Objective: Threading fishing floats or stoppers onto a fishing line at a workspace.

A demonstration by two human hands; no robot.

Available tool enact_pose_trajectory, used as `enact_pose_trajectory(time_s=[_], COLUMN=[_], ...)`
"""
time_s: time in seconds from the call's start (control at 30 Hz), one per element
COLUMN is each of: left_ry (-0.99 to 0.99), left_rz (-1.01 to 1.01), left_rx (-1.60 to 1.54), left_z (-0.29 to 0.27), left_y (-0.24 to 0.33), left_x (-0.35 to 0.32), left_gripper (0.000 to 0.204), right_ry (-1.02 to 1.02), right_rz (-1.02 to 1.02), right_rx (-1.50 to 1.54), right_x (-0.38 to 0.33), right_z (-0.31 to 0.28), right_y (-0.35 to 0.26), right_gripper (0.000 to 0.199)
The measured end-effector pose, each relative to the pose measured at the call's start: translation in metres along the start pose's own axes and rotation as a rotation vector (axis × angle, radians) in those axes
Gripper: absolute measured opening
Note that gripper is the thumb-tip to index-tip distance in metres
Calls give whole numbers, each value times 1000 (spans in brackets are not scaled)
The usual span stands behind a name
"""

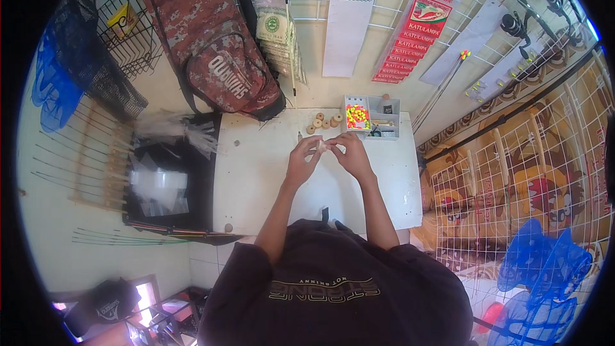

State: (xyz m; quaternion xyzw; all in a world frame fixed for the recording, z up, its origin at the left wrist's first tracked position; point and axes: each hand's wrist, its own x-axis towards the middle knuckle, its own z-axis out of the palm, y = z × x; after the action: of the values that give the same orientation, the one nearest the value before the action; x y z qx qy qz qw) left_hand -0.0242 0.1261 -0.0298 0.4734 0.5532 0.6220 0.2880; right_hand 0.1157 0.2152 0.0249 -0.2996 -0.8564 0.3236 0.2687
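1. Sitting at a small white table [256, 179], with everything else placed around it.
2. Leaning against the wall behind the table: a big red-brown camouflage bag [211, 45].
3. Lying just left of the table: a black tray [163, 186] full of clear plastic bags.
4. Standing at the far edge of the table: a grey box with small compartments [375, 116], one holding bright yellow and pink beads [357, 116].
5. Lying on the table just left of that box: a few small round wooden spools [323, 122].
6. Meeting over the middle of the table, near its far side: the left hand [302, 160] and the right hand [351, 156], fingertips touching.
7. Pinching a tiny white piece [327, 145] between both hands, above the table and just in front of the spools. Fingers curled in close on it; thumbs and first fingers nearly closed.
8. Too small to tell what the piece is, or which hand is gripping harder.
9. Doing this well, as a guess: keeping both wrists low near the table, squeezing softly, moving slowly, holding the piece over the table so a drop lands there and not on the floor.
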Motion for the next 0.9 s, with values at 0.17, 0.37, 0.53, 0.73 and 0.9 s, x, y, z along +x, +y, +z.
enact_pose_trajectory(time_s=[0.17, 0.37, 0.53, 0.73, 0.9], left_ry=[4, 14, 45, 90, 96], left_rz=[-59, -47, -70, -125, -153], left_rx=[10, 5, -6, -97, -206], left_z=[1, 0, -1, -1, 0], left_y=[10, 4, 13, 4, 4], left_x=[3, 1, 1, 0, -1], left_gripper=[32, 30, 29, 29, 29], right_ry=[-3, 63, 34, 89, 296], right_rz=[58, -33, 41, -18, 147], right_rx=[166, 30, -12, -22, -74], right_x=[-6, -7, -8, -9, -13], right_z=[2, 6, 3, 3, 7], right_y=[1, 0, 0, 6, 24], right_gripper=[28, 33, 20, 9, 10])
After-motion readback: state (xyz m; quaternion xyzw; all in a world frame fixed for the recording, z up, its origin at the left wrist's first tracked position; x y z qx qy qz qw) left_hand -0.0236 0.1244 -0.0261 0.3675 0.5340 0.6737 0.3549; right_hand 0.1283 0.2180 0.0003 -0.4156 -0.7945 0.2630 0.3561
